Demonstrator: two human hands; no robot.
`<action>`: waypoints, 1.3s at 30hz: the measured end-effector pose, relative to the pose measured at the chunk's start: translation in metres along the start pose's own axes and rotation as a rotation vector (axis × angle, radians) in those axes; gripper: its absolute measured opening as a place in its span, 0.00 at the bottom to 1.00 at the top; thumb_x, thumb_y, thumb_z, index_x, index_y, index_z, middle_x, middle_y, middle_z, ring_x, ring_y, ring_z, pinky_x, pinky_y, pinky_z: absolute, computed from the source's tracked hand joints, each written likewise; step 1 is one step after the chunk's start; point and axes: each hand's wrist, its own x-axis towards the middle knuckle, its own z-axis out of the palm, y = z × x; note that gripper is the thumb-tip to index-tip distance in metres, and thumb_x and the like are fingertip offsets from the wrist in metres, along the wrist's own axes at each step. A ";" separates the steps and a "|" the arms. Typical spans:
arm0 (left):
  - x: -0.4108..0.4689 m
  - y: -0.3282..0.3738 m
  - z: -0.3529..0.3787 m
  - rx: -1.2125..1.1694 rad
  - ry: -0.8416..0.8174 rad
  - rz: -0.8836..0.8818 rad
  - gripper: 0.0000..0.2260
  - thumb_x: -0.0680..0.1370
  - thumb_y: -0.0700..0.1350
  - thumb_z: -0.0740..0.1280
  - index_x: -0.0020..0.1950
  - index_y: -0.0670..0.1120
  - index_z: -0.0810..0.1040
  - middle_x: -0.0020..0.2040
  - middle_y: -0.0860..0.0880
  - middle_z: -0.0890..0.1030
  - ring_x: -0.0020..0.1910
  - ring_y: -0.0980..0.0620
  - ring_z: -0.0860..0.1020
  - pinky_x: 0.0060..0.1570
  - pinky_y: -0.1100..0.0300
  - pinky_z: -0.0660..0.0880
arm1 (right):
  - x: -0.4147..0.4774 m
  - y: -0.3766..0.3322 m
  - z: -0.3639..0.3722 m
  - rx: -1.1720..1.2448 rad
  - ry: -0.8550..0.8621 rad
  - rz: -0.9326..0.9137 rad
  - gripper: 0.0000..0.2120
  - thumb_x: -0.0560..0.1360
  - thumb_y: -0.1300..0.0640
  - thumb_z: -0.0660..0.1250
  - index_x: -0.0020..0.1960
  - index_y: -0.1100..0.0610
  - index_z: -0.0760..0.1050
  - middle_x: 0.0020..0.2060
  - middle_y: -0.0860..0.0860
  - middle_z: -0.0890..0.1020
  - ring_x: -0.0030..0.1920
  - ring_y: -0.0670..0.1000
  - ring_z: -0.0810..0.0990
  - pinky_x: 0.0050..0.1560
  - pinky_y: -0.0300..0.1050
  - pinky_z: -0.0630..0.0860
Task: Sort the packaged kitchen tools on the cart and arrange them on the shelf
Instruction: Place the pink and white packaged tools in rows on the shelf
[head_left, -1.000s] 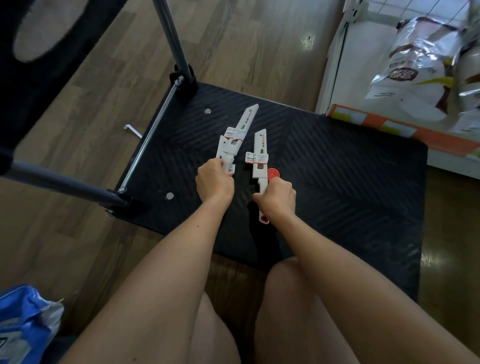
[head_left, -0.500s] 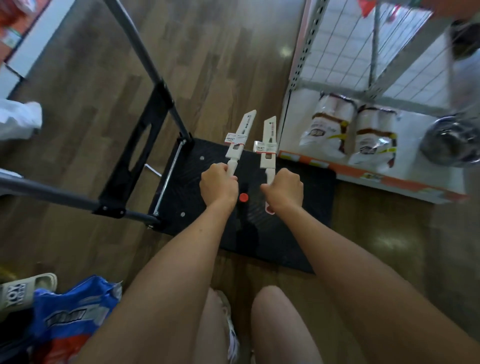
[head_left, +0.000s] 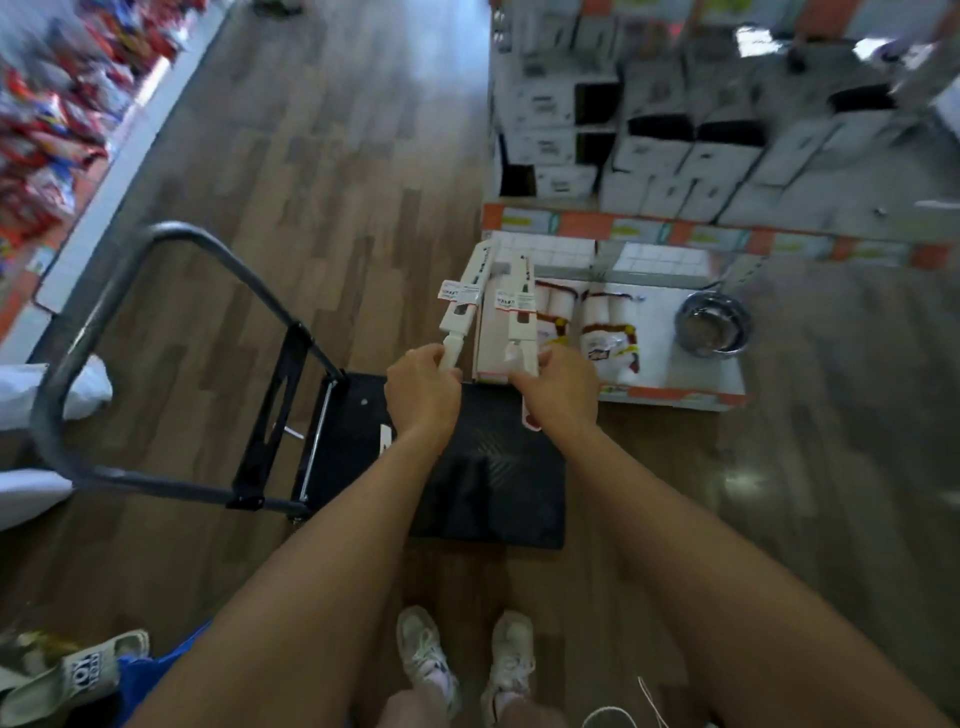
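My left hand (head_left: 423, 392) grips the handle of a white packaged knife (head_left: 464, 299) that points up and away from me. Beside it, my right hand (head_left: 558, 389) grips a second white packaged knife (head_left: 521, 306) with a red tag end below the fist. Both are held above the far edge of the black cart deck (head_left: 488, 493), close to the shelf unit (head_left: 675, 228). A small white item (head_left: 385, 437) lies on the deck left of my left wrist.
The cart's grey handle (head_left: 104, 332) folds out to the left. The low shelf holds bagged goods (head_left: 608, 332) and a steel bowl (head_left: 712, 325); white boxes (head_left: 649, 150) fill the shelf above. Bags and a slipper (head_left: 78, 675) lie at my lower left. Wooden floor surrounds.
I have stood up, so the cart looks smaller and lower. Both hands lifted the knives off the deck and carried them up towards the shelf. The red disc on the deck is out of sight.
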 end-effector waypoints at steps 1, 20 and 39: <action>-0.009 0.011 0.000 -0.013 -0.002 0.041 0.09 0.75 0.42 0.66 0.53 0.43 0.81 0.50 0.45 0.83 0.50 0.47 0.80 0.52 0.54 0.75 | -0.004 0.004 -0.015 0.008 0.015 0.008 0.14 0.72 0.52 0.69 0.51 0.62 0.77 0.47 0.57 0.82 0.49 0.55 0.81 0.47 0.49 0.78; -0.114 0.199 0.074 -0.209 -0.123 0.424 0.13 0.73 0.43 0.70 0.57 0.43 0.80 0.52 0.47 0.83 0.48 0.53 0.80 0.48 0.62 0.75 | -0.028 0.110 -0.229 0.097 0.300 0.006 0.15 0.73 0.54 0.68 0.56 0.60 0.76 0.52 0.53 0.82 0.46 0.45 0.77 0.40 0.28 0.70; -0.028 0.397 0.138 -0.289 -0.075 0.473 0.14 0.72 0.45 0.71 0.58 0.47 0.80 0.45 0.54 0.82 0.35 0.66 0.75 0.37 0.79 0.71 | 0.138 0.123 -0.390 0.178 0.405 -0.054 0.13 0.69 0.51 0.72 0.50 0.57 0.78 0.35 0.45 0.78 0.37 0.46 0.80 0.43 0.48 0.81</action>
